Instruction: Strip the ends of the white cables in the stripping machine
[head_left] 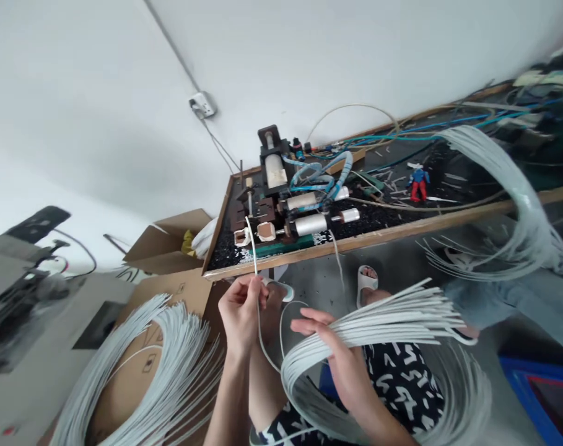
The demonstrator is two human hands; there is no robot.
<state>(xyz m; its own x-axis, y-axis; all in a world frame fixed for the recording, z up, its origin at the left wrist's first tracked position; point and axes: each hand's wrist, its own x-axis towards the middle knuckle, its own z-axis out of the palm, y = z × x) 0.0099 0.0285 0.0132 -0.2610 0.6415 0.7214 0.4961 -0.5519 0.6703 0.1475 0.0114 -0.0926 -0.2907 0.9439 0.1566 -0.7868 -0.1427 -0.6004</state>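
Observation:
My left hand (241,306) pinches a single white cable (252,248) whose far end reaches up into the small machine (281,207) on the bench. My right hand (330,347) has its fingers stretched out and rests against a bundle of several white cables (392,316) lying over my lap. The bundle curves down into a loop below my right hand. My legs, in black and white patterned cloth, and my feet in white sandals (367,282) show under the bench.
The bench (392,234) has a wooden edge and carries pneumatic cylinders, blue hoses, cut scraps and a small red and blue figure (418,181). Another fan of white cables (170,365) lies over cardboard boxes (170,238) at left. More cables (518,204) arc at right.

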